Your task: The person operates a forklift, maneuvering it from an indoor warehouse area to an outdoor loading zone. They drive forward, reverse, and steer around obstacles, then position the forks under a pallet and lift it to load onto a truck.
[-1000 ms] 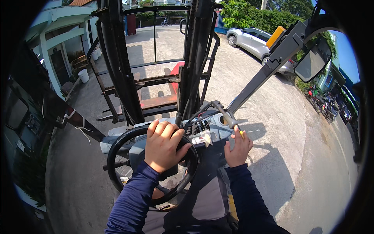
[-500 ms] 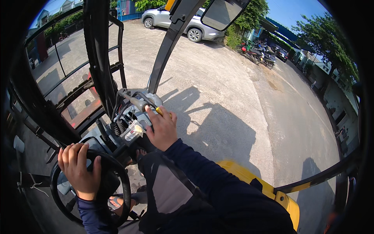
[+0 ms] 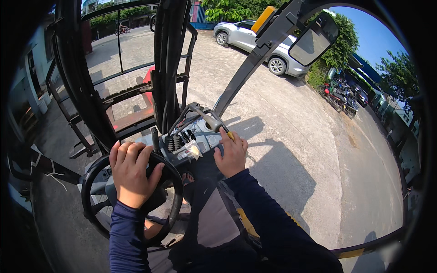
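Note:
My left hand [image 3: 133,175] lies over the top of the black steering wheel [image 3: 178,193], its fingers bent across the rim. The palm hides whatever is under it. To the right, my right hand [image 3: 232,157] is at the dashboard's right end, fingers around a yellow-tipped lever [image 3: 231,135]. A lever with a thick grey grip [image 3: 212,123] reaches down to those fingertips. Between the hands, a clear plastic bag with something pale yellow [image 3: 195,150] sits on the grey dashboard [image 3: 208,140]. Black rubber boots [image 3: 173,143] stand beside it.
Ahead rises a black forklift mast [image 3: 169,63] with a red carriage part [image 3: 148,86]. A mirror [image 3: 314,38] hangs from the right post [image 3: 248,73]. Beyond are a silver car [image 3: 250,38], parked motorbikes [image 3: 339,98] and a distant rider on a motorbike [image 3: 122,31].
My view has swung left, so the mast, car and both hands appear farther right. My left hand stays on the wheel and my right hand stays at the lever.

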Demonstrator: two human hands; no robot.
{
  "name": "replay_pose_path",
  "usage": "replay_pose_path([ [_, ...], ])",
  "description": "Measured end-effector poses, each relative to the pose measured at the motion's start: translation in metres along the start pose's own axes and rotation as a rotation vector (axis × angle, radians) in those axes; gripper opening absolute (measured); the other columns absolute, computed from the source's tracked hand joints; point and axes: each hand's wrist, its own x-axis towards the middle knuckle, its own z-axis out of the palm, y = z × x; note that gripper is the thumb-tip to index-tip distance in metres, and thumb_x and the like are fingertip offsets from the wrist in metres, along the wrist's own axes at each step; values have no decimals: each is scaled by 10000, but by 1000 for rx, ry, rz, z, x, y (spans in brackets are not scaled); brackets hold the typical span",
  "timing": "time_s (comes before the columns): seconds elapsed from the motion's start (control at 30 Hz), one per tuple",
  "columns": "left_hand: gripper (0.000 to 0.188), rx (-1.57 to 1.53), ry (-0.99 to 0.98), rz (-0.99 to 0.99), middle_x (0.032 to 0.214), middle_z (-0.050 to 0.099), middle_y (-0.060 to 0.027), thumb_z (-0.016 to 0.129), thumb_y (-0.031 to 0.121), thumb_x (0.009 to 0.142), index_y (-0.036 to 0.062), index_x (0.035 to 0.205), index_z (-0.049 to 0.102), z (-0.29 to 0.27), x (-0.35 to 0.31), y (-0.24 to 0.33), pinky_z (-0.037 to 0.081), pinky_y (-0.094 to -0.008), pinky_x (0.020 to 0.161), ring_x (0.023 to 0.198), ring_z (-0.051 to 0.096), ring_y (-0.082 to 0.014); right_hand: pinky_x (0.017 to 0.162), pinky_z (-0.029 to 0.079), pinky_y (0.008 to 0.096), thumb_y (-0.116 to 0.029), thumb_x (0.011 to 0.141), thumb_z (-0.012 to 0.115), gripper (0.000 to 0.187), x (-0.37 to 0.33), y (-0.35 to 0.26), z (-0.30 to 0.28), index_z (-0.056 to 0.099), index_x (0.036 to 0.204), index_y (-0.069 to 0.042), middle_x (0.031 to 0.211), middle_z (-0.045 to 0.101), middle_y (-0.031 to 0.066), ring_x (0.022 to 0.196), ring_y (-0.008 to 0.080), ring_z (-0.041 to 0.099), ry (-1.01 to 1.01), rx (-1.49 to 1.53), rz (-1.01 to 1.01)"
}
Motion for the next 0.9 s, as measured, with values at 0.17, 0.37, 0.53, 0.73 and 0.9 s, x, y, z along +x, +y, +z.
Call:
replay_pose_path([
  [0.17,437,-11,41,13,1113,627,-59,825,335,760,115,1118,703,-53,-27,-34,331,-502,1155,1161,568,-280,1118,275,567,-178,842,680,716,-11,-60,-10,467,1513,-49,1093,705,114,1334,394,479,-13,7,-28],
  [0.37,400,-18,65,-10,1128,629,-61,806,366,801,128,1106,707,-89,-56,-54,325,-501,1182,1184,566,-270,1147,239,570,-157,850,677,728,-31,-98,-17,444,1529,-35,1057,711,85,1382,371,437,-45,29,-8],
  [0.53,408,42,195,-227,1119,646,-53,803,357,808,131,1134,710,-115,-76,-62,334,-504,1164,1133,592,-267,1153,227,575,-137,846,675,752,-46,-111,-23,418,1544,-30,1026,717,83,1402,371,422,-62,38,-15],
  [0.73,481,125,259,-360,1186,647,-78,809,305,803,102,1221,688,-136,-92,-68,352,-497,1128,1181,569,-295,1149,234,576,-140,836,675,762,-48,-106,-27,418,1544,-25,1026,713,100,1379,381,434,-62,63,-56],
  [0.9,613,251,110,-333,1339,593,-119,798,363,823,84,1343,629,-131,-80,-62,354,-496,1139,1283,516,-336,1134,254,578,-140,843,668,720,-33,-88,-24,457,1524,-38,1033,707,103,1361,391,448,21,57,-35],
])
